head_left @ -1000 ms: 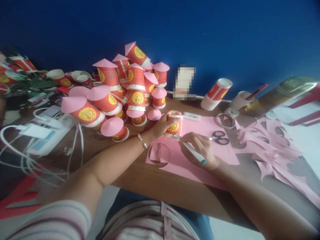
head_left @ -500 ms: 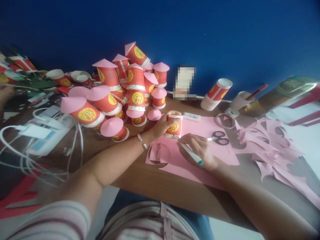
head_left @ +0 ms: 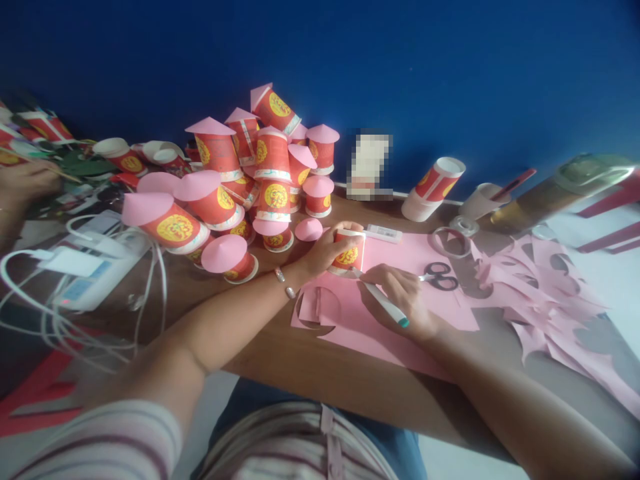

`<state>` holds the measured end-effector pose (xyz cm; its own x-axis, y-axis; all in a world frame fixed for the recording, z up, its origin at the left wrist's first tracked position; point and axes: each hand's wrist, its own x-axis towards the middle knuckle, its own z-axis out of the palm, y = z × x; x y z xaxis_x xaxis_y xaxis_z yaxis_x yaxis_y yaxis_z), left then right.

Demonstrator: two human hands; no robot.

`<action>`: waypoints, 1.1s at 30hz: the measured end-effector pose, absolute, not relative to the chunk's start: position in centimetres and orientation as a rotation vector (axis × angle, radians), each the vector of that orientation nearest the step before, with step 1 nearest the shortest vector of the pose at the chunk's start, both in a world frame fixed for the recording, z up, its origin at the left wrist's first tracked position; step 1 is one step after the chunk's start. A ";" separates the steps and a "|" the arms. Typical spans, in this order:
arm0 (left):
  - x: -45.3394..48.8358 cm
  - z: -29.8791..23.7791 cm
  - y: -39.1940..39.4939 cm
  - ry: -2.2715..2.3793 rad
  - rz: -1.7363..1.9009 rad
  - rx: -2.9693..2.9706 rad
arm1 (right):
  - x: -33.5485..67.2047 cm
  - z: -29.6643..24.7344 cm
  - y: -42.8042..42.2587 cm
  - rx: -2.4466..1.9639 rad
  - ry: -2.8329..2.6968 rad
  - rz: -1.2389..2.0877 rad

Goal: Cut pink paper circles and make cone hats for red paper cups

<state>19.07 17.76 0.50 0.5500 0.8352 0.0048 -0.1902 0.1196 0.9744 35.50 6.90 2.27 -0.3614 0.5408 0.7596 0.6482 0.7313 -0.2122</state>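
Note:
My left hand (head_left: 325,248) is wrapped round a red paper cup (head_left: 349,255) with a yellow emblem, held mouth down on a pink paper sheet (head_left: 400,267). Close to the right of the cup, my right hand (head_left: 403,297) grips a white pen (head_left: 386,303) with a teal end, its tip touching the paper at the cup's rim. A circle is partly cut out of the pink sheet (head_left: 317,308) near its left edge.
A heap of red cups with pink cone lids (head_left: 250,187) fills the table's back left. Black-handled scissors (head_left: 440,275), a tape ring (head_left: 447,240), a stack of cups (head_left: 433,188) and pink scraps (head_left: 545,293) lie to the right. White cables (head_left: 85,267) and another person's hand (head_left: 25,187) are at left.
My right hand with the pen has shifted slightly beside the cup. Another person's hand has come into view at the far left. The cup and my left hand have stayed put.

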 end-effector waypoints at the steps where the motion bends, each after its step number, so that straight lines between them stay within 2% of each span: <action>1: 19.1 0.5 17.8 0.659 0.827 1.222 | 35.5 2.3 6.9 -0.899 -2.047 -0.154; 33: 19.1 0.6 17.6 0.672 0.847 1.287 | 35.2 2.3 6.6 -0.857 -2.101 -0.098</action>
